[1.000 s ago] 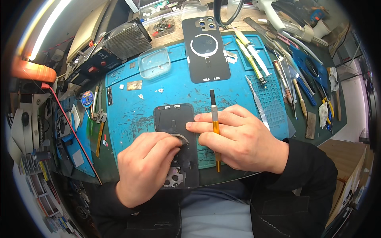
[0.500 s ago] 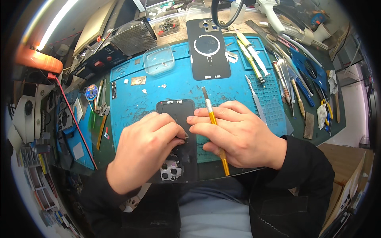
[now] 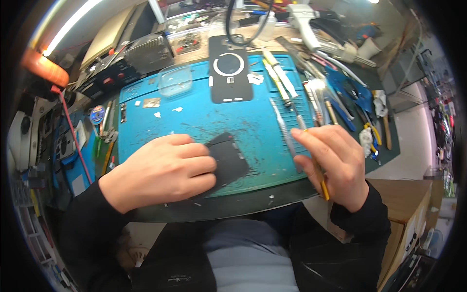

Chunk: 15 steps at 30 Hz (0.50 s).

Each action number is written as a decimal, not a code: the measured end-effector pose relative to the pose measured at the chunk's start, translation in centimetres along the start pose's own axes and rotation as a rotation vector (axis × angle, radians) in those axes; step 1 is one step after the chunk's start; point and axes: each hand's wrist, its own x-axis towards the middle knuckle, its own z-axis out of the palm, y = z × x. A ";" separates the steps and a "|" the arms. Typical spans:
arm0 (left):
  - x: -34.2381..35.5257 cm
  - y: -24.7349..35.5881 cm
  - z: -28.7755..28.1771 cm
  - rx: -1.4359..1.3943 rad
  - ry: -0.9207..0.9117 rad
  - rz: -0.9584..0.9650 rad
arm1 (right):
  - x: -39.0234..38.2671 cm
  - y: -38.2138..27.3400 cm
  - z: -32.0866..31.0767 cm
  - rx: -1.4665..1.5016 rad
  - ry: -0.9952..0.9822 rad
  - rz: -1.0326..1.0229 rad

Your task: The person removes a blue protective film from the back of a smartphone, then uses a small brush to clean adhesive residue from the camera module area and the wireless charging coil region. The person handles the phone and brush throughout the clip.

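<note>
My left hand (image 3: 163, 170) is closed, its fingers curled over the near left part of a black phone back panel (image 3: 230, 158). The panel lies slanted, and the hand hides the rest of it. My fingertips are out of sight beneath the hand. In my right hand (image 3: 338, 158), a craft knife (image 3: 318, 176) with a gold handle and silver collar is gripped between thumb and fingers. Its front end points away from me, over the right side of the blue work mat (image 3: 194, 124). Slim pale tweezers (image 3: 282, 124) lie just left of that hand.
Another dark phone back (image 3: 232, 87) with a white ring lies at the far side. A clear plastic box (image 3: 176, 81) stands left of it. Yellow-green pens (image 3: 276, 80), brushes and blue-handled tools crowd the right. A cable loop (image 3: 238, 41) hangs above the back.
The view has shifted. My right hand has moved right with the craft knife, away from the panel. The panel now lies slanted under my left hand, and the metal camera plate is no longer visible.
</note>
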 end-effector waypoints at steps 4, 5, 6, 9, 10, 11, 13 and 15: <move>-0.3 0.6 0.2 0.182 0.045 0.119 | -2.6 2.7 -2.0 -0.091 0.010 0.071; 0.1 0.6 0.2 0.204 0.066 0.163 | -3.1 2.9 -2.3 -0.073 0.005 0.101; 0.1 0.5 0.4 0.241 0.105 0.198 | -3.5 2.8 -2.6 -0.052 0.002 0.133; 0.1 0.2 0.5 0.307 0.166 0.268 | -4.4 2.5 -2.2 0.004 0.017 0.191; 0.0 -0.1 1.0 0.242 0.215 0.224 | -4.7 2.5 -2.0 0.024 0.028 0.205; -0.1 -0.5 1.8 0.177 0.264 0.180 | -5.0 2.8 -2.2 -0.049 -0.013 0.207; -0.8 -0.4 2.0 0.086 0.270 0.073 | -4.9 3.4 -1.9 -0.163 0.005 0.160; -0.8 0.4 2.2 0.041 0.321 -0.049 | -5.0 3.9 -1.9 -0.250 0.008 0.144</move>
